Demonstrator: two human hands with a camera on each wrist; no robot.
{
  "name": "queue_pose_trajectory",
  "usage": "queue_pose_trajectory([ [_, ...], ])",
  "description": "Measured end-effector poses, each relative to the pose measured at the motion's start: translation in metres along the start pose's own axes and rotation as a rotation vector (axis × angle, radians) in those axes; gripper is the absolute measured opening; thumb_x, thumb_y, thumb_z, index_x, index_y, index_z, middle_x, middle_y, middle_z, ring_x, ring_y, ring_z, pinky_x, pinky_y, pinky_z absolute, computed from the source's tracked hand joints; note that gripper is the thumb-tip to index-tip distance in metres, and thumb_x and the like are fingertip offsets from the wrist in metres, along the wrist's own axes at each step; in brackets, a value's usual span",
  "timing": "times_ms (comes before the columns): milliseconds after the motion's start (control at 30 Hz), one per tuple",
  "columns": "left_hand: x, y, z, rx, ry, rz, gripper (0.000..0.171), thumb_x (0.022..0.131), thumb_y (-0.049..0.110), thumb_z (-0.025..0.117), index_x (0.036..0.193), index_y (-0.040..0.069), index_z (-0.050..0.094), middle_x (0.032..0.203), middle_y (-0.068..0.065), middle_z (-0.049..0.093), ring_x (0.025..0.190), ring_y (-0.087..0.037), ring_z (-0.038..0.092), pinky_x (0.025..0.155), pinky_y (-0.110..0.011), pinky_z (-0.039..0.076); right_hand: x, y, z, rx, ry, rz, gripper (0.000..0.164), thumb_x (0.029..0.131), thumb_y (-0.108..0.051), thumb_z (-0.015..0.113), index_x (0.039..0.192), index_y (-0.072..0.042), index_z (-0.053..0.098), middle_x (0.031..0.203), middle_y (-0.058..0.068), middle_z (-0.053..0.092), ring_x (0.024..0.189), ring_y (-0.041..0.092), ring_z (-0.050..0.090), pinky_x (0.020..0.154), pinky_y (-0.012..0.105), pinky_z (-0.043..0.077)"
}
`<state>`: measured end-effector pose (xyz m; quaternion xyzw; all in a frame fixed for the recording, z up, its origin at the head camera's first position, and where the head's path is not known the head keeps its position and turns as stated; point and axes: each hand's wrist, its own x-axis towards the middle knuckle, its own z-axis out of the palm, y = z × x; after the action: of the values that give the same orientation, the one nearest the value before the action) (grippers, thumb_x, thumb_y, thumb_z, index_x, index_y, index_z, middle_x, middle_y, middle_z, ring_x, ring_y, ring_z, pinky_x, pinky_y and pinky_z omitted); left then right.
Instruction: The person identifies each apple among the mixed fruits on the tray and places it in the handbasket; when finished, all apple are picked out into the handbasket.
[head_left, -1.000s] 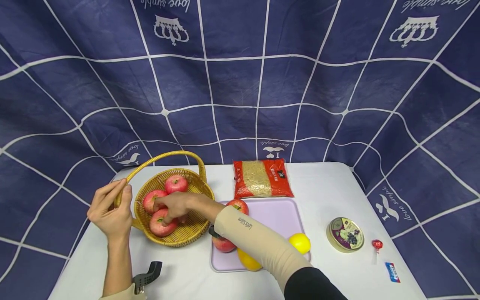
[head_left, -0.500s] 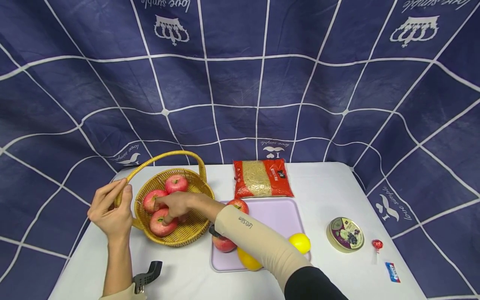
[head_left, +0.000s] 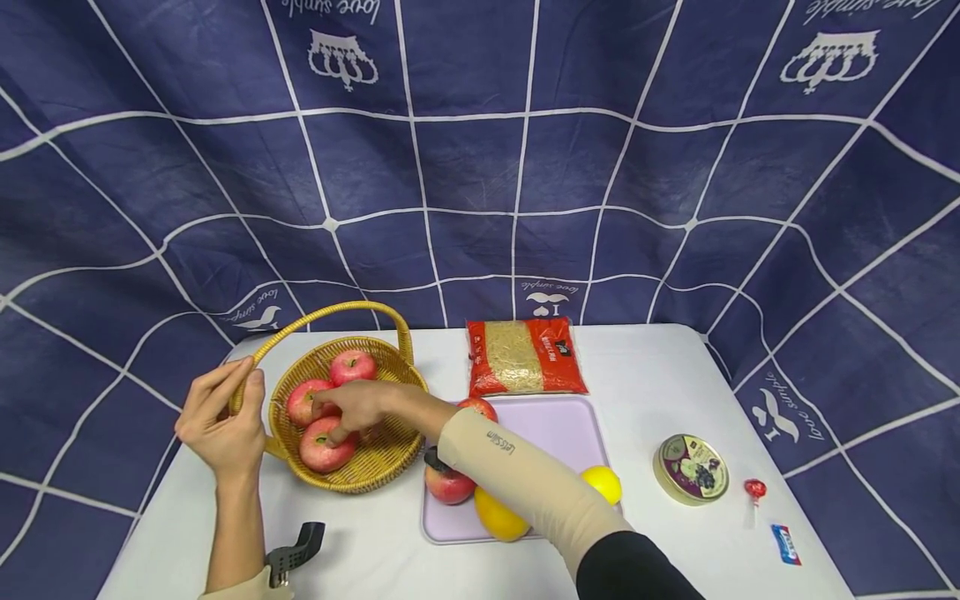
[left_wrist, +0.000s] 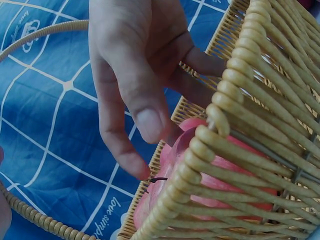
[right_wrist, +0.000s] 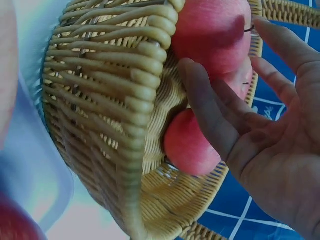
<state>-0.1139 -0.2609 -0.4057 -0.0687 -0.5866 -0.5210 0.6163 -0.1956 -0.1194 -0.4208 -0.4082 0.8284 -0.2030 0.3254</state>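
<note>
A yellow wicker basket (head_left: 386, 454) stands at the table's left with three red apples inside: a back apple (head_left: 353, 367), a middle apple (head_left: 302, 404) and a front apple (head_left: 326, 450). My left hand (head_left: 225, 421) grips the left side of the basket's arched handle (head_left: 330, 309). Over the apples, inside the rim, is my right hand (head_left: 363, 404). Its fingers are spread and loosely bent, with the thumb near the front apple. The right wrist view shows the fingers of this hand (right_wrist: 285, 135) beside the apples, none wrapped round one; whether they touch is unclear.
Right of the basket, a lilac tray (head_left: 555, 425) bears a red apple (head_left: 450, 486), another apple (head_left: 478, 408), an orange fruit (head_left: 498, 517) and a lemon (head_left: 602, 483). Behind lies a red noodle bag (head_left: 525, 358). A round tin (head_left: 690, 469), lollipop (head_left: 754, 490) and small blue packet (head_left: 785, 544) lie right.
My right hand has drawn back slightly to the right, and its forearm has shifted right over the tray. The left hand and the basket have stayed in place.
</note>
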Motion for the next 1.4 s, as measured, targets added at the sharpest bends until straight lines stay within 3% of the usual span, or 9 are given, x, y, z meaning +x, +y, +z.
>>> queue_pose_trajectory([
  [167,0.0,0.001,0.0,0.005,0.003,0.005,0.014,0.075,-0.007,0.079,0.086,-0.015,0.075,0.09,-0.02,0.074,0.087,-0.014,0.07,0.083,-0.019,0.056,-0.006,0.003,-0.007,-0.102,0.04,-0.093,0.046,0.087,-0.035,0.078,0.128,-0.024,0.059,0.108,-0.01,0.061,0.095,0.005,0.052,0.08,0.013,0.043],
  [467,0.0,0.0,0.001,0.007,0.005,0.003,0.014,0.075,-0.006,0.079,0.086,-0.014,0.075,0.09,-0.021,0.074,0.088,-0.014,0.07,0.083,-0.019,0.056,-0.027,0.015,-0.014,-0.167,0.055,-0.21,0.051,0.089,-0.034,0.076,0.134,-0.021,0.055,0.111,-0.001,0.063,0.086,0.007,0.049,0.078,0.015,0.041],
  [667,0.0,0.0,0.0,0.003,0.009,0.002,0.014,0.075,-0.008,0.079,0.085,-0.015,0.075,0.089,-0.021,0.074,0.087,-0.014,0.07,0.082,-0.018,0.056,-0.045,0.027,-0.015,-0.157,0.108,-0.272,0.051,0.09,-0.034,0.076,0.134,-0.019,0.057,0.118,-0.01,0.059,0.103,0.009,0.057,0.086,0.011,0.041],
  [733,0.0,0.0,0.0,0.0,0.01,0.003,0.013,0.074,-0.008,0.079,0.085,-0.015,0.075,0.089,-0.021,0.074,0.087,-0.014,0.07,0.082,-0.018,0.056,-0.053,0.031,-0.014,-0.16,0.127,-0.289,0.048,0.09,-0.035,0.075,0.133,-0.02,0.058,0.118,-0.007,0.061,0.106,0.011,0.058,0.086,0.011,0.042],
  [900,-0.001,-0.001,0.001,-0.006,0.009,0.002,0.013,0.074,-0.008,0.079,0.085,-0.015,0.075,0.089,-0.021,0.074,0.087,-0.014,0.07,0.082,-0.019,0.056,-0.077,0.042,-0.009,-0.155,0.176,-0.309,0.041,0.091,-0.037,0.074,0.128,-0.025,0.06,0.113,-0.002,0.064,0.101,0.011,0.06,0.082,0.012,0.044],
  [1133,-0.001,-0.002,0.001,-0.011,0.014,-0.001,0.014,0.074,-0.007,0.079,0.085,-0.015,0.075,0.089,-0.02,0.075,0.087,-0.014,0.071,0.082,-0.019,0.056,-0.109,0.057,-0.005,-0.087,0.226,-0.315,0.035,0.093,-0.036,0.073,0.124,-0.027,0.061,0.108,-0.004,0.061,0.086,0.009,0.059,0.077,0.013,0.047],
  [1400,-0.001,-0.001,0.001,-0.019,0.012,-0.003,0.013,0.074,-0.008,0.078,0.085,-0.015,0.074,0.089,-0.02,0.074,0.086,-0.014,0.07,0.081,-0.018,0.056,-0.141,0.073,-0.003,-0.011,0.253,-0.29,0.036,0.091,-0.036,0.074,0.124,-0.028,0.062,0.106,-0.007,0.061,0.089,0.012,0.062,0.079,0.021,0.053],
])
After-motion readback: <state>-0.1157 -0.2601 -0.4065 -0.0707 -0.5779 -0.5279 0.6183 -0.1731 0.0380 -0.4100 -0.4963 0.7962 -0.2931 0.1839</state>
